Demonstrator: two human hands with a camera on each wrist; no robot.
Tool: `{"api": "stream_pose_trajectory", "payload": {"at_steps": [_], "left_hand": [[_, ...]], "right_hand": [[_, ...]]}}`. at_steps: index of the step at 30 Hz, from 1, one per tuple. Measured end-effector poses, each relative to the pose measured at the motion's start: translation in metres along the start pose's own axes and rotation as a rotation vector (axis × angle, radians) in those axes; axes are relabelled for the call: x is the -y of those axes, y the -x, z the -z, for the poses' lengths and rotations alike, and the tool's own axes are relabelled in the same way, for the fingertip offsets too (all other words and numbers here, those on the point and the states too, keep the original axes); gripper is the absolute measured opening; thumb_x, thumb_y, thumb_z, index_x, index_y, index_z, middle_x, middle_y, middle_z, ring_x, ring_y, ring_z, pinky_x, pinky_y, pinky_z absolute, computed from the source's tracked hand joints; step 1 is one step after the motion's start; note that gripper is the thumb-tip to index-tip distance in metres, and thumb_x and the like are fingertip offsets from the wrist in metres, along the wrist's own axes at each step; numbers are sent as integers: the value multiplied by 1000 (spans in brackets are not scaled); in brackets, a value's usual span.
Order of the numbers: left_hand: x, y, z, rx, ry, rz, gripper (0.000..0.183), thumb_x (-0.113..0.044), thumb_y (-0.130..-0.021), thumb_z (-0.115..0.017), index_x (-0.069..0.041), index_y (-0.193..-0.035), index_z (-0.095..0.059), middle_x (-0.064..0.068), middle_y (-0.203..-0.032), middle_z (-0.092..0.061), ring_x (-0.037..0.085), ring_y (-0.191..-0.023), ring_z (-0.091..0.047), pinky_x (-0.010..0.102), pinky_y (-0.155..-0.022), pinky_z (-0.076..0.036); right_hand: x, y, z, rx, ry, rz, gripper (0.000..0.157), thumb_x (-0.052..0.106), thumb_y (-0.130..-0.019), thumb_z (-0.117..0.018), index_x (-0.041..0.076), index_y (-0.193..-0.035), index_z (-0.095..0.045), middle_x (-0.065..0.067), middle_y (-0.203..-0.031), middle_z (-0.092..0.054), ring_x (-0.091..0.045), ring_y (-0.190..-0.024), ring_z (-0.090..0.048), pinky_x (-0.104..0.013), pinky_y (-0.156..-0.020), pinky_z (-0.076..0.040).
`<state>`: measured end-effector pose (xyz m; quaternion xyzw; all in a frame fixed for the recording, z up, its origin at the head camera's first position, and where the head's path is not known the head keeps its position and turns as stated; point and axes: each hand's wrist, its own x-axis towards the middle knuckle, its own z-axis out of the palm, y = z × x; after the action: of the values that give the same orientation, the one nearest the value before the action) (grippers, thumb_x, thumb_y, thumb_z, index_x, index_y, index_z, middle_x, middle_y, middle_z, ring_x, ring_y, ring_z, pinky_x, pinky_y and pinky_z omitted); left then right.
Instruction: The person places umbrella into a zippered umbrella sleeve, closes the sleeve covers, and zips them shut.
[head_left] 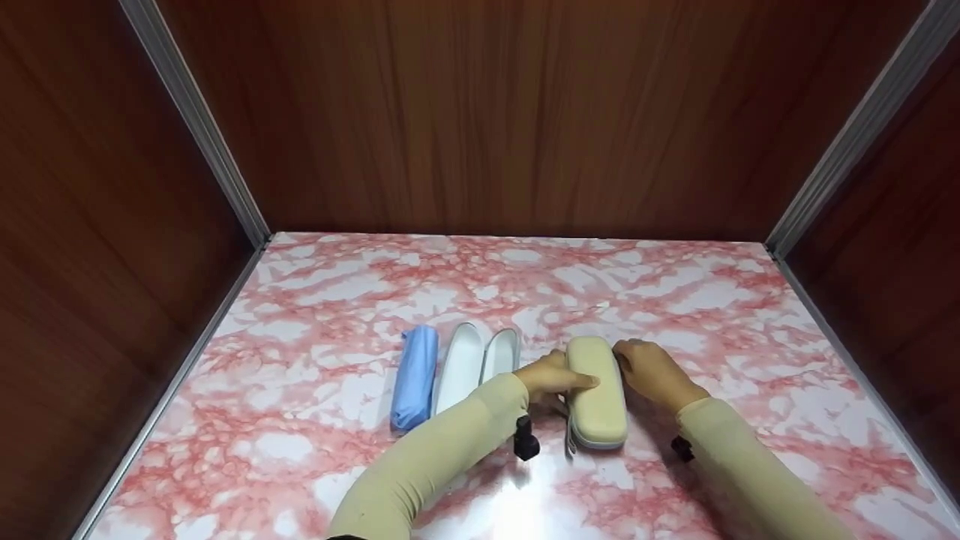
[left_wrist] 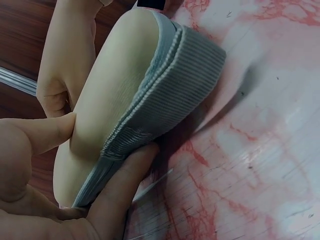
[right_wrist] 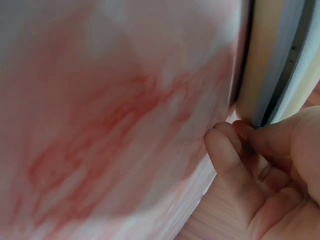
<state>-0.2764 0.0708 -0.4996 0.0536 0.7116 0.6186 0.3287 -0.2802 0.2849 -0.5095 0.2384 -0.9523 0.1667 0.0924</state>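
A beige zip case (head_left: 596, 390) with rounded ends lies lengthwise on the table, between both hands. My left hand (head_left: 555, 379) grips its left side, thumb across the lid and fingers along the grey zip edge. Near those fingers a ribbed grey fabric loop (left_wrist: 175, 82) sticks out from the seam. My right hand (head_left: 660, 371) is at the far right side of the case. In the right wrist view its thumb and forefinger pinch the zipper pull at the seam, mostly hidden by the fingertips. A dark gap (right_wrist: 287, 65) runs between the grey zip bands there.
Left of the case lies an open white glasses case (head_left: 459, 367), its two long halves side by side. Beside that is a blue, long wrapped bundle (head_left: 415, 379). Brown wood-look panels (head_left: 517, 120) wall in the red-and-white marbled table (head_left: 300, 450) at the back and sides.
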Motion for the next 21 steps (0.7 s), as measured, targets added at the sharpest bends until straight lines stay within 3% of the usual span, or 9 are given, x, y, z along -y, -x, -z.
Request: {"api": "stream_pose_trajectory", "payload": {"at_steps": [9, 16, 21], "left_hand": [[1, 0, 0, 6, 24, -11, 43, -12, -90, -74, -1, -121, -46, 15, -104, -54, 34, -82, -67, 57, -74, -57], [0, 0, 0, 4, 16, -14, 42, -12, -90, -74, 0, -118, -45, 16, -102, -54, 33, -81, -65, 58, -75, -57], [0, 0, -1, 6, 8, -8, 45, -13, -90, -74, 0, -122, -45, 16, -104, -53, 32, -80, -65, 57, -75, -57]], "right_hand": [[1, 3, -1, -4, 18, -20, 13, -6, -92, -63, 5, -84, -62, -5, -73, -56, -23, -68, -58, -43, -63, -52], [0, 7, -2, -23, 10, 17, 10, -7, -93, -61, 1, -88, -66, -8, -77, -61, -29, -75, -64, -46, -67, -55], [0, 9, -2, -27, 10, 35, 12, -7, -92, -62, 3, -86, -65, -6, -76, -60, -25, -75, -63, -43, -67, -54]]}}
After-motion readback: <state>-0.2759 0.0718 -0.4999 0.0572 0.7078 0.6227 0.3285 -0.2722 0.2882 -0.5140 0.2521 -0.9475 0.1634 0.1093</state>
